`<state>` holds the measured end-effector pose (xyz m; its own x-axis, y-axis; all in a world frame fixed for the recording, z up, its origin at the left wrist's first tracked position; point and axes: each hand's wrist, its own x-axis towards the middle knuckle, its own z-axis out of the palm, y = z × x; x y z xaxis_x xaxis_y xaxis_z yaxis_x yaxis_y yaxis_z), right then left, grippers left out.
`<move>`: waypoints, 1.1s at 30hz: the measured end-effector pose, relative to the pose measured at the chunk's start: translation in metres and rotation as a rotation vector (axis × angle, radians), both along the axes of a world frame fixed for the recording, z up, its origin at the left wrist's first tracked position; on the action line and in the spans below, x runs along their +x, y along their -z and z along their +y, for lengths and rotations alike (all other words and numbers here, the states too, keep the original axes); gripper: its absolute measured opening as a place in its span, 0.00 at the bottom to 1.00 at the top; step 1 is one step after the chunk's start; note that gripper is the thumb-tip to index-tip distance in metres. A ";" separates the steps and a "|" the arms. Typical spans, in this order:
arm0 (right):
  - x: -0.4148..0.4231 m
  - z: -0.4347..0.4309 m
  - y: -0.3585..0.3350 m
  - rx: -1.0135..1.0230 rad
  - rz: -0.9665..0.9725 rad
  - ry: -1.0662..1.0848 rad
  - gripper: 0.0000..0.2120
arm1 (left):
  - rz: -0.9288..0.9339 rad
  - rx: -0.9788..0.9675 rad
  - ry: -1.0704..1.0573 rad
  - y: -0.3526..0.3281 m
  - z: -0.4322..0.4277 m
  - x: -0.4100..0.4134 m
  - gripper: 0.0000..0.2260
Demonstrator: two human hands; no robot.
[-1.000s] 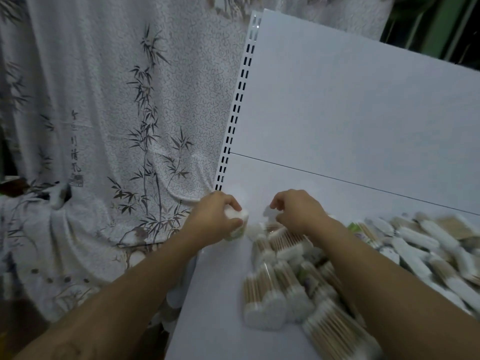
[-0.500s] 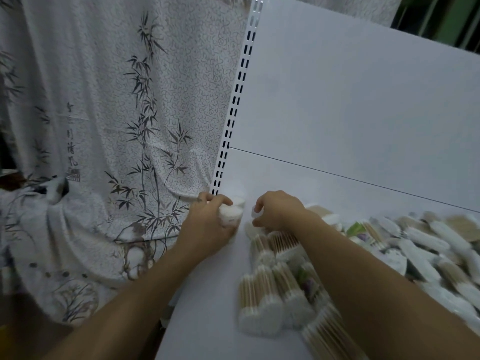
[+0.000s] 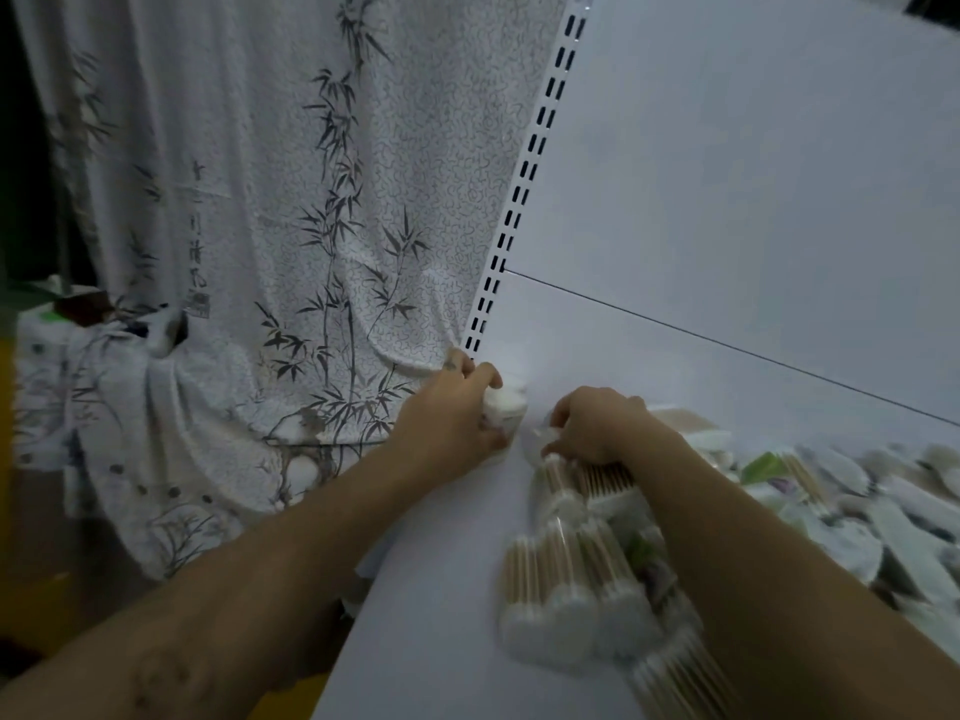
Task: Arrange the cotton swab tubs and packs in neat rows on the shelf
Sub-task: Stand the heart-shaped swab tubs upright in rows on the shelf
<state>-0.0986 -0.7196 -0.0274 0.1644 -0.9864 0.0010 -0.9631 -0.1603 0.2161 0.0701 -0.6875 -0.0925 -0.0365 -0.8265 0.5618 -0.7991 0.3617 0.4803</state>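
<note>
White curtain [image 3: 260, 200], slotted upright [image 3: 525, 174] — beside shelf [image 3: 447, 589]

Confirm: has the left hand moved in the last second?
Yes, slightly: the left hand carried its tub back toward the slotted upright.

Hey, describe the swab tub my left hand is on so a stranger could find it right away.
Start at the white shelf, at its back left corner under the slotted upright. There the left hand grips one small tub with a white top. It stands alone, while the other packs lie heaped to its right.
</note>
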 end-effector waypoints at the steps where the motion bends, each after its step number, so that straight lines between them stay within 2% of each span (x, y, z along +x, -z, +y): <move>1: -0.001 -0.002 0.000 0.002 -0.021 -0.006 0.20 | 0.011 0.013 -0.002 0.000 0.001 0.000 0.24; 4: -0.007 -0.003 -0.006 -0.050 -0.217 -0.025 0.14 | 0.029 0.015 0.002 0.000 0.003 0.002 0.27; 7: -0.009 0.005 -0.022 -0.181 -0.517 -0.036 0.19 | 0.046 -0.033 0.046 -0.005 0.004 0.010 0.25; 10: -0.017 0.017 -0.038 -0.222 -0.847 -0.023 0.20 | 0.063 -0.023 0.080 -0.017 0.008 0.011 0.23; 12: -0.021 0.026 -0.045 -0.196 -1.011 -0.038 0.25 | 0.072 -0.014 0.129 -0.027 0.011 0.008 0.24; 14: -0.019 0.038 -0.051 -0.122 -1.114 -0.057 0.23 | 0.112 -0.010 0.190 -0.037 0.016 0.006 0.28; 18: -0.009 0.059 -0.056 0.035 -1.126 -0.174 0.15 | 0.292 0.051 0.349 -0.049 0.028 0.011 0.33; 22: -0.003 0.071 -0.054 0.093 -1.127 -0.221 0.11 | 0.269 0.092 0.463 -0.058 0.037 0.027 0.25; 25: -0.002 0.075 -0.046 0.136 -1.073 -0.189 0.09 | 0.209 0.077 0.425 -0.055 0.043 0.032 0.20; 28: -0.001 0.077 -0.037 0.067 -0.996 -0.132 0.08 | 0.136 0.061 0.354 -0.041 0.044 0.032 0.21; 33: 0.004 0.081 -0.034 0.009 -0.837 -0.152 0.09 | 0.091 0.053 0.278 -0.017 0.041 0.031 0.22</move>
